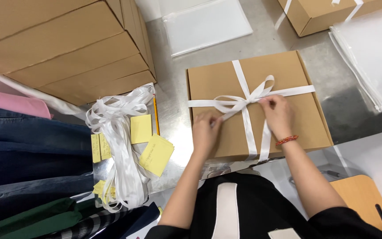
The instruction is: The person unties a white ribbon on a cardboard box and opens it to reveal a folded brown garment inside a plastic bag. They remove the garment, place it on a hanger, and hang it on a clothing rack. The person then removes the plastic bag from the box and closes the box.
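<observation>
A flat brown cardboard box (284, 71) lies on the metal table, wrapped crosswise with white ribbon (240, 77) tied in a bow near its middle. My left hand (205, 132) pinches one loop end of the bow at the box's lower left. My right hand (278, 114), with a red bracelet on the wrist, grips the other side of the bow just right of the knot. Both hands rest on the box top.
A heap of loose white ribbon (120, 146), yellow sticky notes (155, 154) and a pencil (156, 116) lie left of the box. Stacked cardboard boxes (63, 44) fill the upper left, folded clothes (27, 146) the left. Clear plastic bags (370, 53) and another box (319, 13) sit at the back right.
</observation>
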